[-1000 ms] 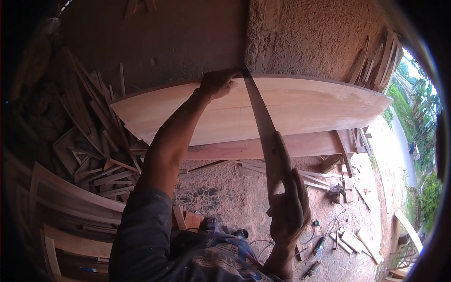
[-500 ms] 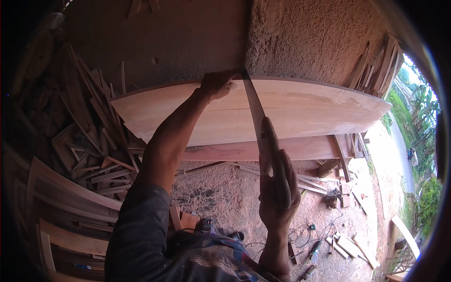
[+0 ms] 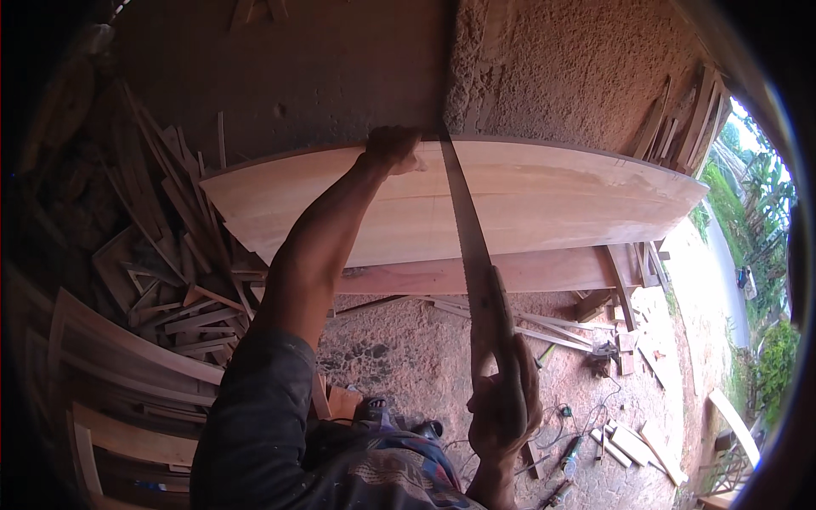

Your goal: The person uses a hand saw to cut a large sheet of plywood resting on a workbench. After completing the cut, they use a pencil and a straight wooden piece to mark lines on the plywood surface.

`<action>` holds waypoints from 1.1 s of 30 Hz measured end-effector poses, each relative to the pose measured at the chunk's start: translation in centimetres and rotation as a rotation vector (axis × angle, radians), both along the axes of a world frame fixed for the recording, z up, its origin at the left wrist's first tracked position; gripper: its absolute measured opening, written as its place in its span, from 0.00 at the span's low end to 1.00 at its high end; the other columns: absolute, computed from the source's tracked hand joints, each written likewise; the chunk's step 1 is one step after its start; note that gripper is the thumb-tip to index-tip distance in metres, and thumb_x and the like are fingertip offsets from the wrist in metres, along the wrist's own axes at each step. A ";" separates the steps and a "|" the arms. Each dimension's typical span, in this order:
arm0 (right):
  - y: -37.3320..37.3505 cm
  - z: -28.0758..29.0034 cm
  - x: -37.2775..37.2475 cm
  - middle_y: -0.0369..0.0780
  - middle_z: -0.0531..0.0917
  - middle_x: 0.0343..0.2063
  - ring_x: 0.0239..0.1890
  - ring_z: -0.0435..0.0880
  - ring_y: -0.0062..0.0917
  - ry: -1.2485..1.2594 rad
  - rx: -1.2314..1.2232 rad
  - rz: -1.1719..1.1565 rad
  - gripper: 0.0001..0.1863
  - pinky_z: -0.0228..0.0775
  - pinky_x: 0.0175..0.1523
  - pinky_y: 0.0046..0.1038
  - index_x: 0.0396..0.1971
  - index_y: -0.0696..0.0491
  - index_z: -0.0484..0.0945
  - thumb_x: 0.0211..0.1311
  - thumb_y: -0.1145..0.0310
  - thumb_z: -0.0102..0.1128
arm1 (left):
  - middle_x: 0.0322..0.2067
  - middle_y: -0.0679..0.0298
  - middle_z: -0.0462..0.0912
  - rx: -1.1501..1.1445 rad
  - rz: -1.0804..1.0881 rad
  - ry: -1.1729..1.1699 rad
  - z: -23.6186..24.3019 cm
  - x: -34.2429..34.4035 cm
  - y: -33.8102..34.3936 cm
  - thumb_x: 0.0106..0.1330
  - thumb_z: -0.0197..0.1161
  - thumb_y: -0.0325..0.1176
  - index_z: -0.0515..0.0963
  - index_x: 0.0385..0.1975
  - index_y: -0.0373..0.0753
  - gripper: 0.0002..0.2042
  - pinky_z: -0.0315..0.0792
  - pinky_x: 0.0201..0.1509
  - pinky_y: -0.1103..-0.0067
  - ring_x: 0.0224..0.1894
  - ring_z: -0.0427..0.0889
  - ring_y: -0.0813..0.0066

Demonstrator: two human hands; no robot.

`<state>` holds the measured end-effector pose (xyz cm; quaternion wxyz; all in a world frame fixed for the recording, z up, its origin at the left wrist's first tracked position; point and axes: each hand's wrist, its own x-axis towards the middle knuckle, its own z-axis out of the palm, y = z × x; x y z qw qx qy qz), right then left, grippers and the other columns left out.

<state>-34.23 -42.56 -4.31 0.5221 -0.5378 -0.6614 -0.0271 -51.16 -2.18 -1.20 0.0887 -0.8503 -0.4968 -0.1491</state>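
Note:
A wide, pale wooden board [image 3: 357,204] lies crosswise in front of me, slightly bowed by the lens. My left hand [image 3: 394,151] is closed over its far edge, left of the saw tip. My right hand [image 3: 484,422], low and right of the middle, grips the handle of a handsaw [image 3: 464,212]. The long toothed blade points away from me across the board, its tip at the far edge beside my left hand. Whether the teeth bite into the wood there cannot be made out.
A reddish plank [image 3: 408,277] lies under the board. Wood offcuts [image 3: 200,319] pile up on the left, with curved wooden pieces [image 3: 127,340] nearer. Cables and a power tool [image 3: 569,459] lie on the floor at right beside short boards [image 3: 633,446]. A rough wall [image 3: 561,76] rises behind.
My right hand has drawn the saw back toward me, so the handle sits lower in view. My left hand stays at the board's far edge with hardly any shift.

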 end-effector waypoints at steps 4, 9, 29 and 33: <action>10.3 1.7 -0.1 0.55 0.78 0.60 0.56 0.84 0.49 -0.052 0.126 0.056 0.25 0.82 0.51 0.38 0.65 0.58 0.70 0.70 0.73 0.61 | 0.38 0.52 0.87 -0.052 0.024 -0.009 -0.2 0.3 -0.5 0.52 0.78 0.52 0.79 0.41 0.38 0.26 0.78 0.50 0.61 0.46 0.87 0.52; 9.3 0.3 -1.4 0.55 0.77 0.61 0.56 0.83 0.51 -0.042 0.109 0.031 0.23 0.83 0.52 0.40 0.63 0.60 0.72 0.70 0.72 0.60 | 0.38 0.52 0.87 -0.041 0.041 0.007 -0.3 -0.7 -0.4 0.52 0.78 0.51 0.78 0.41 0.38 0.26 0.77 0.50 0.60 0.45 0.87 0.51; 13.2 1.1 -1.5 0.55 0.77 0.60 0.57 0.81 0.54 -0.024 0.127 0.080 0.25 0.81 0.54 0.42 0.66 0.57 0.69 0.71 0.75 0.58 | 0.42 0.52 0.87 -0.023 0.001 -0.018 -1.1 -0.3 -0.4 0.54 0.77 0.50 0.79 0.43 0.39 0.25 0.77 0.52 0.60 0.49 0.86 0.52; 15.2 1.0 -2.1 0.56 0.76 0.62 0.60 0.78 0.53 -0.033 0.163 0.117 0.25 0.83 0.51 0.41 0.66 0.57 0.69 0.71 0.75 0.58 | 0.42 0.52 0.86 -0.119 0.046 0.004 0.2 -1.1 -0.8 0.53 0.78 0.49 0.79 0.44 0.39 0.25 0.78 0.52 0.60 0.48 0.85 0.51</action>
